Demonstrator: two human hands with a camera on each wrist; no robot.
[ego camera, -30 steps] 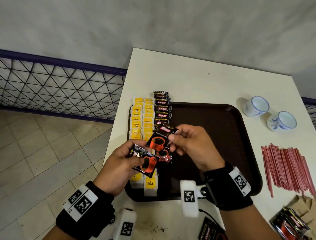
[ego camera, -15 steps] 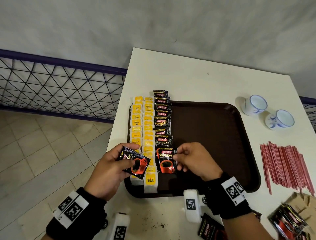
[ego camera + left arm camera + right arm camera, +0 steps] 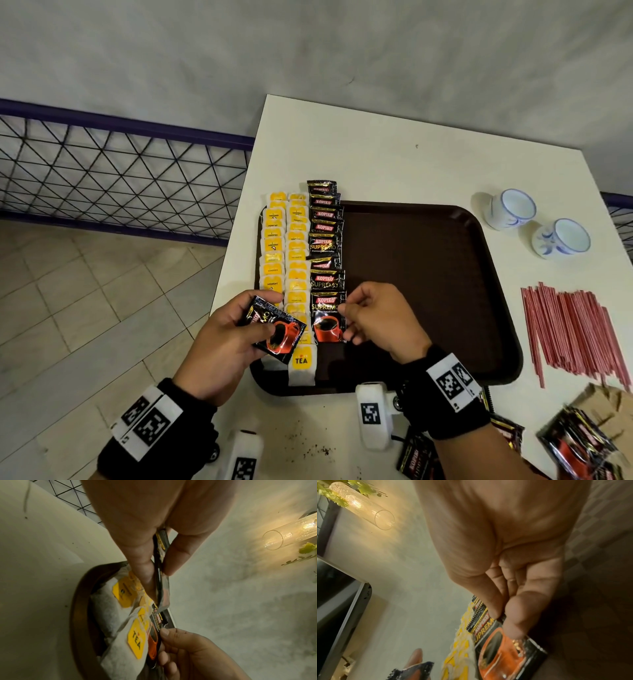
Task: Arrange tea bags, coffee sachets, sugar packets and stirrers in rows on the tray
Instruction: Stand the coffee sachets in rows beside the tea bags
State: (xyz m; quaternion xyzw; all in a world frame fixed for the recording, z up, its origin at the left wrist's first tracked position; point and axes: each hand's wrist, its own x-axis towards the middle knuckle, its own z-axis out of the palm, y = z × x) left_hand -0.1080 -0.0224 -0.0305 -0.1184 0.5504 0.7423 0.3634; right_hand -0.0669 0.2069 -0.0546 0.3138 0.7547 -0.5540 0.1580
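A dark brown tray point(image 3: 428, 274) lies on the white table. Two rows of yellow-tagged tea bags point(image 3: 284, 260) run along its left side, with a row of black coffee sachets point(image 3: 325, 240) beside them. My left hand point(image 3: 236, 332) holds a black coffee sachet point(image 3: 275, 330) above the near tea bags, pinched between thumb and fingers point(image 3: 159, 555). My right hand point(image 3: 373, 318) pinches the right edge of the nearest sachet of the row point(image 3: 327, 317), which lies on the tray point(image 3: 505, 649). Red stirrers point(image 3: 575, 332) lie in a pile to the right.
Two white and blue cups point(image 3: 510, 209) point(image 3: 561, 238) stand at the back right. More coffee sachets point(image 3: 582, 448) and a brown paper bag point(image 3: 606, 407) lie at the near right. Another sachet point(image 3: 416, 459) lies near the front edge. A metal fence point(image 3: 120, 171) stands to the left.
My right hand has carried a sachet down from mid-air onto the tray at the near end of the coffee row. My left hand has lowered slightly, still holding its sachet.
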